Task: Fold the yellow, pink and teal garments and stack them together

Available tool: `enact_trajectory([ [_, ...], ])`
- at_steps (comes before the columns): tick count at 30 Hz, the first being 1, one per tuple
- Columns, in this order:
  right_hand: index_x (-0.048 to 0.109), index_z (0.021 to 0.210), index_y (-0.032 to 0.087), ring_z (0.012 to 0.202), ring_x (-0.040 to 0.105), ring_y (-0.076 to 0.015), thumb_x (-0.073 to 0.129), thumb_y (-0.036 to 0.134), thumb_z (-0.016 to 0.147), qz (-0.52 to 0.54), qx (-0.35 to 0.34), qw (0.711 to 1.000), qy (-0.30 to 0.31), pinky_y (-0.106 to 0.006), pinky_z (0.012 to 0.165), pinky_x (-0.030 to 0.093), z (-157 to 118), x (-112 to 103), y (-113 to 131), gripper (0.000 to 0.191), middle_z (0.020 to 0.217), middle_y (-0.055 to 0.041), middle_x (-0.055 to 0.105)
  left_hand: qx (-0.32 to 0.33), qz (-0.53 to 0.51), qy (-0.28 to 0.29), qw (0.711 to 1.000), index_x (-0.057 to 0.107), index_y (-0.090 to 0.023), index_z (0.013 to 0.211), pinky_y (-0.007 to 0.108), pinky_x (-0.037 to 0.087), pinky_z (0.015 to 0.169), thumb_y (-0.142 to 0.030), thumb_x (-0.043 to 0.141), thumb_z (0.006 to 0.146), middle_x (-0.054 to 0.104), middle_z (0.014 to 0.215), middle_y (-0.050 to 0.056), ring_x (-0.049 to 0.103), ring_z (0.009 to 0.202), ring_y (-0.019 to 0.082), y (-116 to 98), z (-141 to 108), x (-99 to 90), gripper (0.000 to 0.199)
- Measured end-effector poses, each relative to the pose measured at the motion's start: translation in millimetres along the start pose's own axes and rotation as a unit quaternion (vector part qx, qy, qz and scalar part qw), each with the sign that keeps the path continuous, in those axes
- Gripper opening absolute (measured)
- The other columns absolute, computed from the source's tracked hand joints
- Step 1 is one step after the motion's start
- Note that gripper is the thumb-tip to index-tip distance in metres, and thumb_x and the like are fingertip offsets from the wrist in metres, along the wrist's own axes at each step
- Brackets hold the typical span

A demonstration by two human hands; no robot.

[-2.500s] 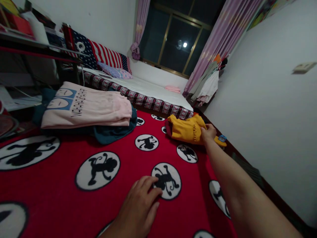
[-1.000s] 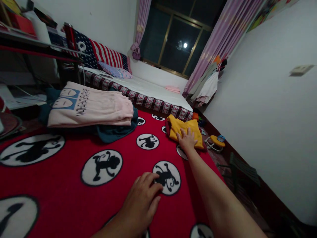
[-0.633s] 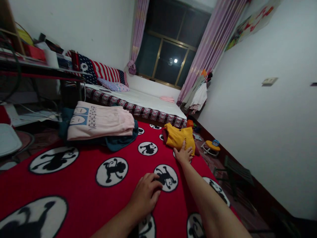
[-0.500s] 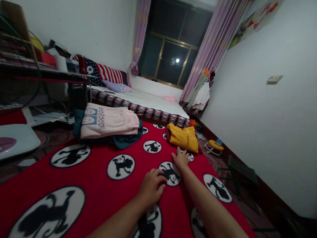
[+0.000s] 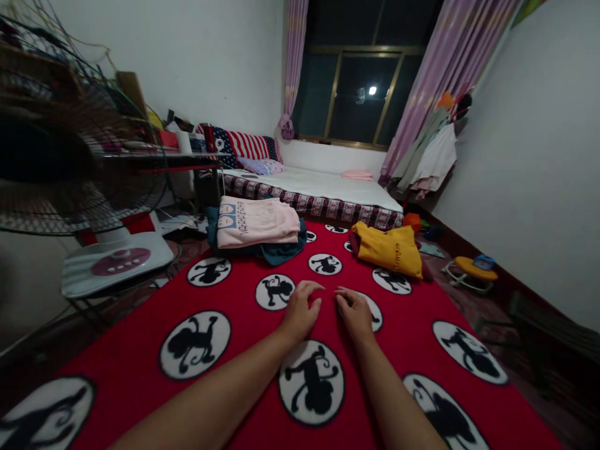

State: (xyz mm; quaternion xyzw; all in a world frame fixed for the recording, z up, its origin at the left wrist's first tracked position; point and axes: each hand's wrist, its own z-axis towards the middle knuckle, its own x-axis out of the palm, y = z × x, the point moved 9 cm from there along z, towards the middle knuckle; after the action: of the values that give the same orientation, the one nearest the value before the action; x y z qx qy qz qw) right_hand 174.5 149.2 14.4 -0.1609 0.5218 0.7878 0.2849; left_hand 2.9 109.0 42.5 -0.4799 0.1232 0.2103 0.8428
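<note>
Left hand (image 5: 300, 311) and right hand (image 5: 356, 312) curve loosely over the red blanket (image 5: 407, 331), fingers slightly spread. Toward its far edge lie a yellow garment (image 5: 389, 248), right, and a pink garment (image 5: 267, 225), left.

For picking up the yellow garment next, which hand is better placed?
Probably the right hand: it looks empty and is nearer the yellow garment; the left hand is closer to the pink folded clothing.

Clothes stack (image 5: 262, 225) sits left of sweatshirt (image 5: 387, 247) on blanket (image 5: 135, 350).
</note>
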Motion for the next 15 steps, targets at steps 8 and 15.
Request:
enact_trajectory([
  [8,0.073,0.081,0.023,0.100,0.062,-0.0234,0.052,0.030,0.078,-0.042,-0.009,0.999,-0.004,-0.041,0.095,0.041,-2,0,14,0.023,0.103,-0.0053,0.072,0.024,0.271,-0.117,0.955,0.063,-0.017,0.107,0.045,0.025,0.115,-0.011,0.063,0.080,0.052,0.133,0.010,0.038,0.130,0.026,54,143,-150.4,0.028],
  [15,0.073,0.080,0.025,0.102,0.060,-0.0231,0.053,0.027,0.080,-0.062,0.014,0.998,-0.001,-0.041,0.096,0.039,-3,-1,19,0.020,0.105,-0.0032,0.071,-0.093,0.277,-0.139,0.946,0.054,-0.008,0.072,0.053,0.034,0.103,-0.026,0.077,0.071,0.059,0.109,0.012,0.047,0.123,0.034,117,202,-231.8,0.029],
])
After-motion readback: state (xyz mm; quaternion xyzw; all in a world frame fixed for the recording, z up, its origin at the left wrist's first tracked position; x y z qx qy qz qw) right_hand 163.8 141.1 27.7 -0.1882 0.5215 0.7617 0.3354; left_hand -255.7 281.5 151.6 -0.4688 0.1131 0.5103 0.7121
